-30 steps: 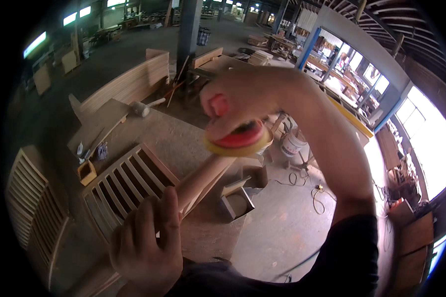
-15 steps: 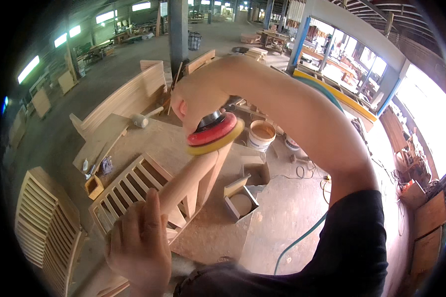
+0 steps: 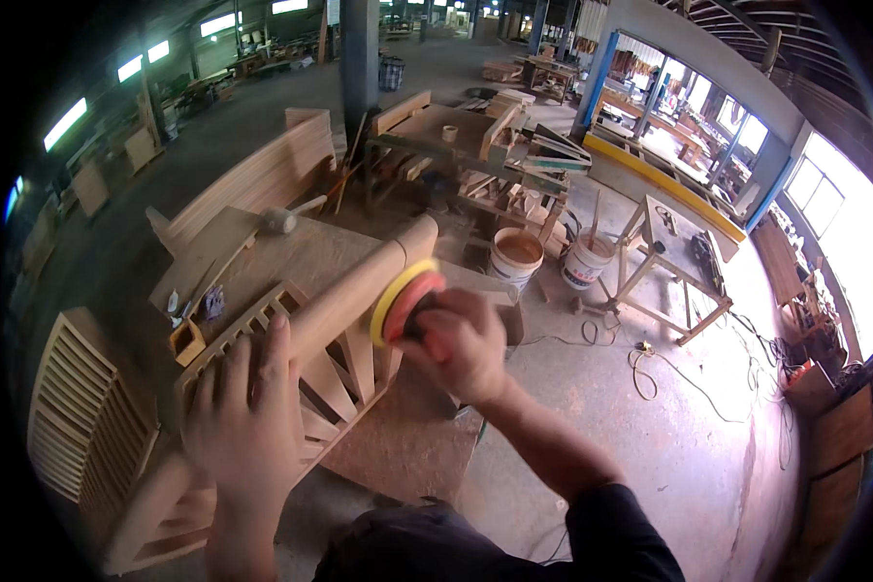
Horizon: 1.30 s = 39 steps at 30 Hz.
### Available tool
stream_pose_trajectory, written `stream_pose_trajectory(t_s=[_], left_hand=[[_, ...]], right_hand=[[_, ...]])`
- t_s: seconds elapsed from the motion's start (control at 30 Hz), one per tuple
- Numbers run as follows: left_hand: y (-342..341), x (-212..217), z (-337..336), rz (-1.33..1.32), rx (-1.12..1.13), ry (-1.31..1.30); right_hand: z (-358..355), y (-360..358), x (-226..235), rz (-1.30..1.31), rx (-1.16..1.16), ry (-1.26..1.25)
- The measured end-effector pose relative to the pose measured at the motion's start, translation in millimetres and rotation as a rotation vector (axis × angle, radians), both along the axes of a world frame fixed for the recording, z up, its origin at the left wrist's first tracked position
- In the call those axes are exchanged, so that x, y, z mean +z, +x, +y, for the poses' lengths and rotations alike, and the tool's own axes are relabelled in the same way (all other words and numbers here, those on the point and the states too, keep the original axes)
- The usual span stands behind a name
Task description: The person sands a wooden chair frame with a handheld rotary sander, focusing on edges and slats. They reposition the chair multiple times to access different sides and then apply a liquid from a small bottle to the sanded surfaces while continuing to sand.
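Sander [image 3: 419, 299], red with a yellow pad [image 3: 391, 308], in the right grip [image 3: 468, 339], whose fingers close around its body; the pad is turned on edge along the right side of the rail [image 3: 351, 283], towards its far end. Left grip [image 3: 242, 412] unclenched, laid on the rail with fingers extended. Below the rail, the slatted frame [image 3: 335, 393] stands over the tabletop [image 3: 332, 242]. By its look, the sander should be compact but weighty, stiff in the body and softer at the pad, best held by the body, clear of the disc's edge. The rail seems thick, rigid and perhaps slippery with dust, the surest hold on the frame; the thin slats seem weaker. Blurred right fingers mask the sander's top; true contact between pad and rail cannot be told; the left palm is hidden.
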<state>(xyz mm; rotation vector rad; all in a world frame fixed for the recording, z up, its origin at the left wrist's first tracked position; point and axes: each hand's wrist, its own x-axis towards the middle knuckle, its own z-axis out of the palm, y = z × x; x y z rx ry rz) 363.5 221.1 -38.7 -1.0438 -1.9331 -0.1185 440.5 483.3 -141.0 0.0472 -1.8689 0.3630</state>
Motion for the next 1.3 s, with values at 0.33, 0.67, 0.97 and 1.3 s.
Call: stream_pose_trajectory(t_s=[0.33,0.67,0.97,1.3], left_hand=[[7.3,8.6,-25.1,-0.127,0.132,-0.179],[39.2,22.8,-136.2,-0.208,0.123,-0.252],[47.4,34.8,-303.7,-0.409,0.273,0.072],[11.2,-2.6,-352.1,-0.638,-0.236,0.518]], right_hand=[[-104.6,35.5,-173.3,-1.054,0.131,-0.443],[-105.7,88.1,-283.1,-1.101,-0.160,-0.565],[-46.6,80.0,-363.3,-1.078,-0.324,-0.556],[-92.4,82.9,-370.7,-1.136,-0.556,-0.556]])
